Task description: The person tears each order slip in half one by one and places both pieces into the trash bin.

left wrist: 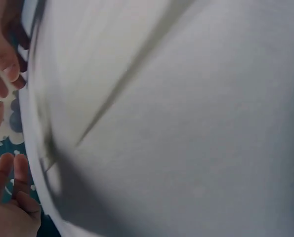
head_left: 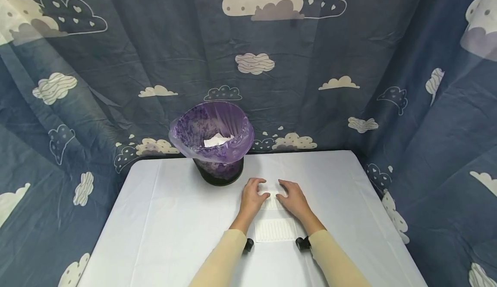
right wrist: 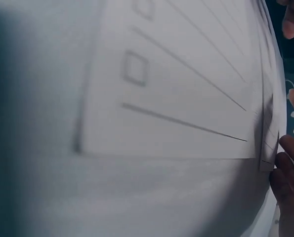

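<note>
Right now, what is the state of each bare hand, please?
Bare left hand: open, thumb and forefinger apart, at the farther white lined paper sheet.
Bare right hand: open, thumb and forefinger apart.

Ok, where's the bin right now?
In the head view, the bin stands at the far edge of the table, just left of its middle, beyond and left of the left hand.
</note>
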Demonstrator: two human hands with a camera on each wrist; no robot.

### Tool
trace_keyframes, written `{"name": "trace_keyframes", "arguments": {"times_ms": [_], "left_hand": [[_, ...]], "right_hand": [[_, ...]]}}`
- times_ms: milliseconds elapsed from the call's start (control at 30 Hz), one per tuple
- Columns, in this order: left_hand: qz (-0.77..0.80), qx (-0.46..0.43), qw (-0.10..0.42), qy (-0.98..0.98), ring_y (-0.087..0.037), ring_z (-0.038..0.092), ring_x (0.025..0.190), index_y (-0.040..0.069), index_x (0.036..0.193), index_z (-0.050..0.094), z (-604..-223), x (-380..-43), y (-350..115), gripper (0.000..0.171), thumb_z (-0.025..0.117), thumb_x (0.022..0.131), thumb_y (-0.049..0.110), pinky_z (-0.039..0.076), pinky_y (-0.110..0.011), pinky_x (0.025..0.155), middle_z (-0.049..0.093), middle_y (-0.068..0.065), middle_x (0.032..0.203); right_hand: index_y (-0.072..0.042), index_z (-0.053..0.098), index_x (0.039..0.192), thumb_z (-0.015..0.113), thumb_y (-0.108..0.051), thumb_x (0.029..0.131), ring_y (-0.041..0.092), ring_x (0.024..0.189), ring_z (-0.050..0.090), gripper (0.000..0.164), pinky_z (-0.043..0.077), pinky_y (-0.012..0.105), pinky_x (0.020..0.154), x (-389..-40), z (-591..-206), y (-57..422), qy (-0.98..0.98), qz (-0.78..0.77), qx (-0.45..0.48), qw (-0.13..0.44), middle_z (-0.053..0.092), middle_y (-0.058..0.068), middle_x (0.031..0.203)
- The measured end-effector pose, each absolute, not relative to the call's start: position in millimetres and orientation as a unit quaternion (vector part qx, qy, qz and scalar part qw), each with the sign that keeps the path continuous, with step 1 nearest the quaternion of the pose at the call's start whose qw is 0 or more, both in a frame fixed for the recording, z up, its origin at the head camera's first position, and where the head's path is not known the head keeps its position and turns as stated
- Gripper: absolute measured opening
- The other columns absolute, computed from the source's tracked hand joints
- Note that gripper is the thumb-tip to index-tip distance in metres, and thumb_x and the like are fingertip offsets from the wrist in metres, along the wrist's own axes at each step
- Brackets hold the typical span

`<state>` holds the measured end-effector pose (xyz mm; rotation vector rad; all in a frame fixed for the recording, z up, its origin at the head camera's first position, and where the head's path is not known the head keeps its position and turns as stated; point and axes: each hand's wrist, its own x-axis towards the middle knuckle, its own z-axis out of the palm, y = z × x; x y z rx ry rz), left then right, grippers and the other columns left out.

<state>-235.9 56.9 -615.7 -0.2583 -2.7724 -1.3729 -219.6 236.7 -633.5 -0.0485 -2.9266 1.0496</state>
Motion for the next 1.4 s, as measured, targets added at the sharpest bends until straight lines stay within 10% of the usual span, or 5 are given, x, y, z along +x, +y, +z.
{"name": "trace_keyframes", "arguments": {"times_ms": [600, 900, 1400], "left_hand": [[-0.387, -0.102, 0.003, -0.917, -0.031, 0.064, 0.122, 0.015, 0.127, 0.075, -634.9, -228.4, 56.2, 0.047, 0.089, 0.082, 0.011, 0.052, -0.046, 0.108, 0.069, -0.007, 0.13], [-0.403, -0.131, 0.008, -0.906, -0.028, 0.064, 0.107, 0.014, 0.127, 0.075, -629.6, -222.8, 43.2, 0.039, 0.083, 0.089, 0.011, 0.052, -0.043, 0.098, 0.074, -0.006, 0.126], [-0.47, -0.115, 0.067, -0.873, -0.009, 0.051, 0.079, 0.022, 0.103, 0.083, -592.6, -195.0, 13.9, 0.012, 0.08, 0.095, 0.031, 0.042, -0.022, 0.073, 0.075, 0.008, 0.091]], "right_hand": [[-0.002, 0.071, 0.132, 0.074, -0.008, 0.096, 0.035, 0.121, 0.069, 0.036, 0.056, 0.051, 0.105, -213.6, -631.8, 217.4, -0.941, 0.337, -0.01, 0.0, 0.075, 0.015, 0.124], [-0.011, 0.08, 0.102, 0.072, -0.015, 0.101, 0.034, 0.114, 0.073, 0.009, 0.055, 0.055, 0.103, -213.4, -620.6, 210.6, -0.918, 0.397, -0.013, 0.006, 0.08, 0.009, 0.108], [-0.016, 0.077, 0.097, 0.08, -0.011, 0.094, 0.032, 0.116, 0.075, 0.007, 0.053, 0.06, 0.108, -187.6, -573.0, 189.1, -0.884, 0.465, 0.018, 0.055, 0.082, 0.001, 0.102]]}}
